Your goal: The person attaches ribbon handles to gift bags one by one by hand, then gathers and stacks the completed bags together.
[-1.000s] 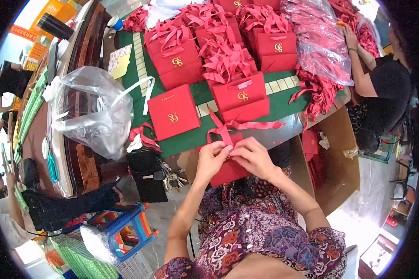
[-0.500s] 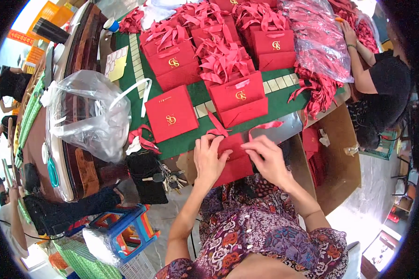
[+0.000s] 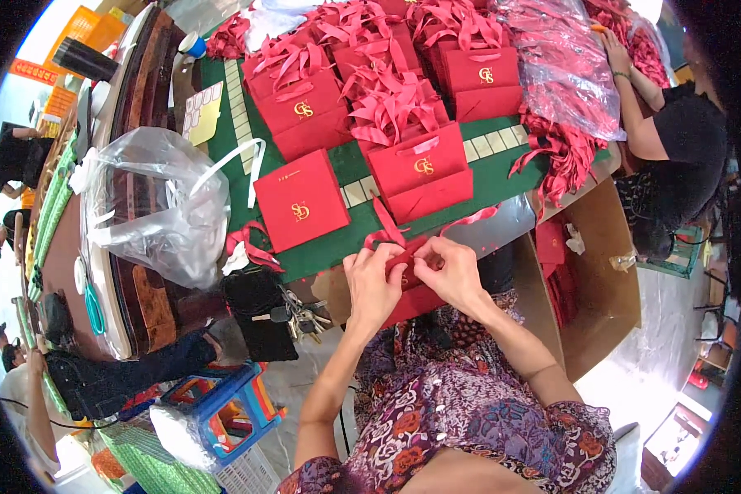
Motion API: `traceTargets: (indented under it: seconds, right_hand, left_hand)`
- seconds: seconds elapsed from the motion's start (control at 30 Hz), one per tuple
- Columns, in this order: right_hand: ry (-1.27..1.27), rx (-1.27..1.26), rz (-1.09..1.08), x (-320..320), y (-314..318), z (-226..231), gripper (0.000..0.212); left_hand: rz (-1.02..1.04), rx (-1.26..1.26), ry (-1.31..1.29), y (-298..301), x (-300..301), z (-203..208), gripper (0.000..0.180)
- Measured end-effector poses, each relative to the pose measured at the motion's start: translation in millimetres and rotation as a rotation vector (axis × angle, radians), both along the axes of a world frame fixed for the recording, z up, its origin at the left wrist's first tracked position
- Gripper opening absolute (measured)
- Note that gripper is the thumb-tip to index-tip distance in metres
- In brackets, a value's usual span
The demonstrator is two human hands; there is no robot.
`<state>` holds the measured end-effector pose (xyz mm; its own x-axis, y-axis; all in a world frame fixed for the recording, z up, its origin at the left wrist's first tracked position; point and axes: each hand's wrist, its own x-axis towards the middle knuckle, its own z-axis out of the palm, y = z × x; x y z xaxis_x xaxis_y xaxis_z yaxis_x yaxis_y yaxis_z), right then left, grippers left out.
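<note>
We look through a wide fisheye camera, the left of two worn side by side on the person's head, and we face steeply down. Nearest us, at the lower edge, is the flowered clothing; the forearms run from there up to the left hand and right hand near the middle, close to us. Past them our view reaches the green tabletop, and straight edges bend toward the rim.

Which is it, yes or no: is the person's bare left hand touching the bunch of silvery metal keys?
No, the left hand is on the rectangular red paper bag, while the keys are apart to its left.
</note>
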<state>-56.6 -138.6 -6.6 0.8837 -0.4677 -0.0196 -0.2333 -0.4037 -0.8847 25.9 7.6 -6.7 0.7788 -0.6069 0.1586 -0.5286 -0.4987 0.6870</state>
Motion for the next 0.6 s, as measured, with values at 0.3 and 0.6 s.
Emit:
traceTargets:
  seconds: [0.3, 0.6]
  right_hand:
    - [-0.029, 0.007, 0.016, -3, 10, 4, 0.012]
    - [-0.056, -0.259, 0.322, 9, -29, 25, 0.01]
  left_hand:
    - [-0.004, -0.012, 0.002, 1, -2, 1, 0.014]
    - [0.033, -0.059, -0.044, -3, -7, -9, 0.018]
